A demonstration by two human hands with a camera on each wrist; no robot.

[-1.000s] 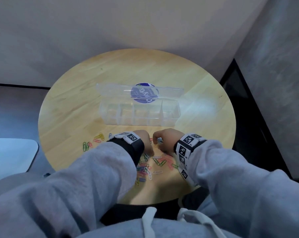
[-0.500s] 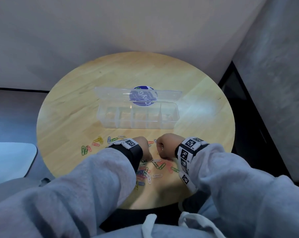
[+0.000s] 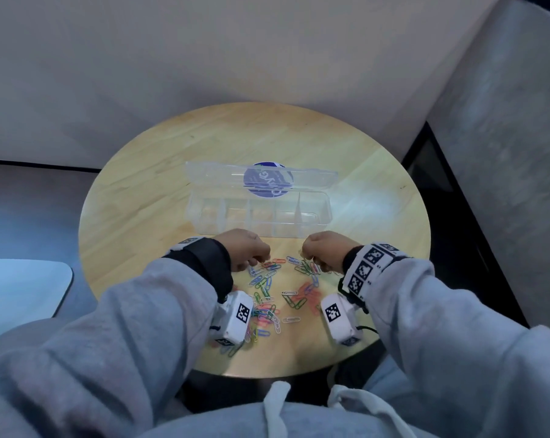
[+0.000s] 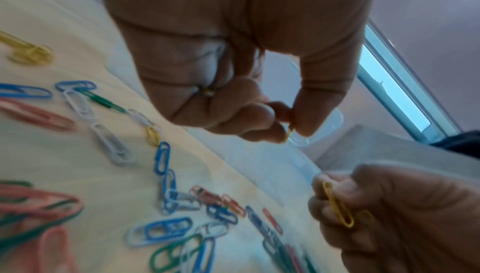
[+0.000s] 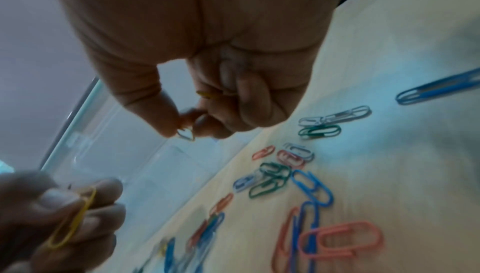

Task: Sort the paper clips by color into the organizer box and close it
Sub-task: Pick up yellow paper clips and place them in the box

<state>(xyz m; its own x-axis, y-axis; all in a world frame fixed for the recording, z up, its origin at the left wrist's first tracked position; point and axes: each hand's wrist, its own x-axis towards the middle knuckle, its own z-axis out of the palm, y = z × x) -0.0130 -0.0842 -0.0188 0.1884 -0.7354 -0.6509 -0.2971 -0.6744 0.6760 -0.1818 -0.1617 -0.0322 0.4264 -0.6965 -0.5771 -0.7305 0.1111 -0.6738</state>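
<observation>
A clear organizer box (image 3: pixel 257 221) with several compartments stands open mid-table, its lid (image 3: pixel 223 177) tipped back. Coloured paper clips (image 3: pixel 275 295) lie scattered between my wrists in front of it. My left hand (image 3: pixel 261 260) hovers above the pile's left side, thumb and forefinger pinching a yellow paper clip (image 4: pixel 287 134). My right hand (image 3: pixel 308 257) hovers above the right side and pinches another yellow clip (image 4: pixel 337 205). In the right wrist view a further yellow clip (image 5: pixel 205 94) is tucked under the right hand's curled fingers. Both hands sit just short of the box's front wall.
The round wooden table (image 3: pixel 140 216) stands against a pale wall. A blue round sticker (image 3: pixel 267 181) shows through the lid. Blue, green, pink and white clips (image 5: pixel 272 177) lie loose near the front edge. A dark gap (image 3: pixel 450 248) runs down the right side.
Both hands have lifted off the clip pile, moved apart and come forward toward the box, each carrying a yellow clip.
</observation>
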